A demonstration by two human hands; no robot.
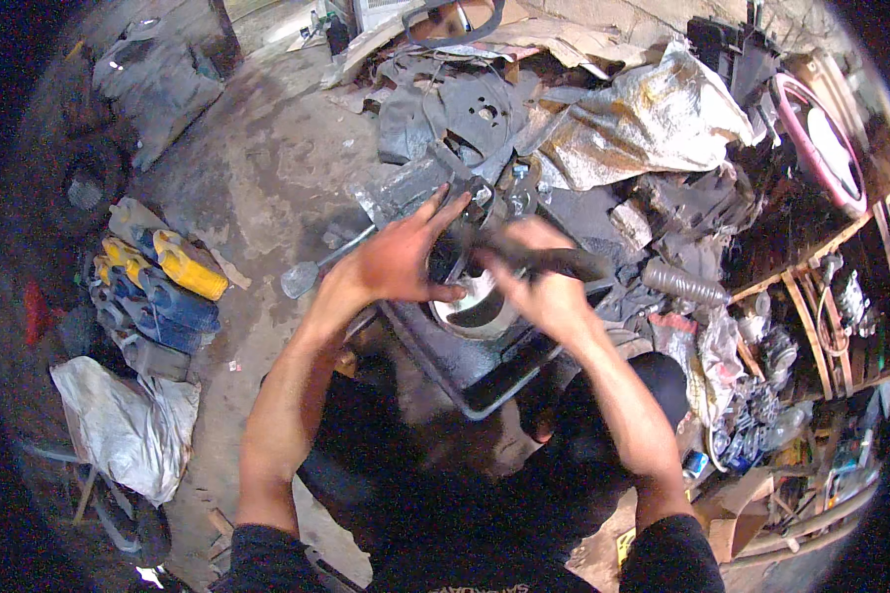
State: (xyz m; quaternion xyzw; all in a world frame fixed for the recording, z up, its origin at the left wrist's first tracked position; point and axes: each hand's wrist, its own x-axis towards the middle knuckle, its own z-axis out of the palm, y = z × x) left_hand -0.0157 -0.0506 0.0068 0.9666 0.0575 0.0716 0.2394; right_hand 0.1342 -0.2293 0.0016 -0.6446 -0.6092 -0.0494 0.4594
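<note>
My left hand [396, 259] spans a black rounded part [447, 255], thumb on the near side and fingers on the far side. My right hand [544, 282] is closed round a dark bar-shaped tool [578, 263], blurred by motion; its inner end lies close to the black part. Under both hands is a pale round piece with a dark opening [480, 311]. It rests on a black square-cornered casing [475, 381] between my knees. Just beyond my left fingers lies a grey flat metal piece [405, 193].
On the floor at left are yellow-and-blue shoes [183, 265] and a whitish sack [133, 420]. Dark sheet scraps [445, 104] and a silvery sack [653, 124] lie beyond. At right are a plastic bottle [684, 282], a pink-rimmed ring [821, 143] and a wooden rack [811, 326].
</note>
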